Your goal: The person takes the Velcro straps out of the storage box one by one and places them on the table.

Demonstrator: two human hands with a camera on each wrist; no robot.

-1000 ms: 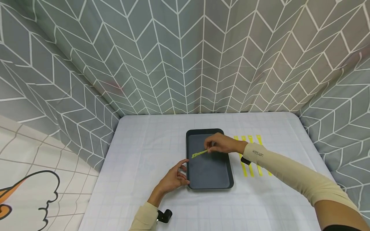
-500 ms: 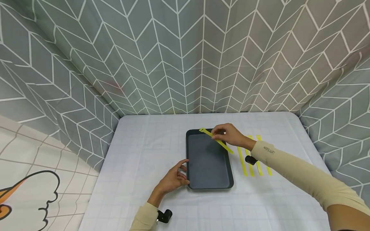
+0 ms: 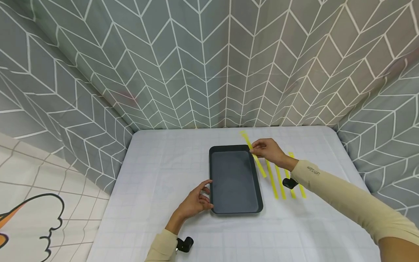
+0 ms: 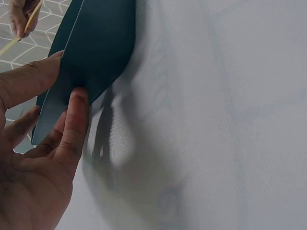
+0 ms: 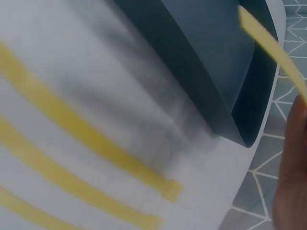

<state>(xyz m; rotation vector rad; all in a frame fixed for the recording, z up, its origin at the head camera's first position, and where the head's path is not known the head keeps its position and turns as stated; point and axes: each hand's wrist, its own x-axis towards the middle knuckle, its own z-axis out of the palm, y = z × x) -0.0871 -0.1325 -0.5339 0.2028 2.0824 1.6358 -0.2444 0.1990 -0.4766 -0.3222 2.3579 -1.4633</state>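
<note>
My right hand point(image 3: 266, 150) pinches a yellow cable strap point(image 3: 260, 165) between thumb and fingertips. The strap slants beside the upper right corner of a dark grey tray point(image 3: 234, 182), its slotted head pointing to the back. In the right wrist view, the strap point(image 5: 271, 43) overlaps the tray's end wall. My left hand point(image 3: 193, 203) holds the tray's left edge, index finger and thumb spread along it. In the left wrist view, fingertips point(image 4: 77, 96) rest on the tray's outer wall point(image 4: 103, 48). More yellow straps point(image 3: 271, 180) lie side by side right of the tray, partly hidden by my right forearm.
A white cloth point(image 3: 163, 163) with faint lines covers the table under the tray and straps. Grey patterned curtains point(image 3: 216, 72) hang behind it and at both sides. White tile-patterned material point(image 3: 39, 189) shows at the left.
My right hand has moved from over the tray to its upper right edge, carrying the strap and turning it from pointing left to pointing back. The left hand stays at the tray.
</note>
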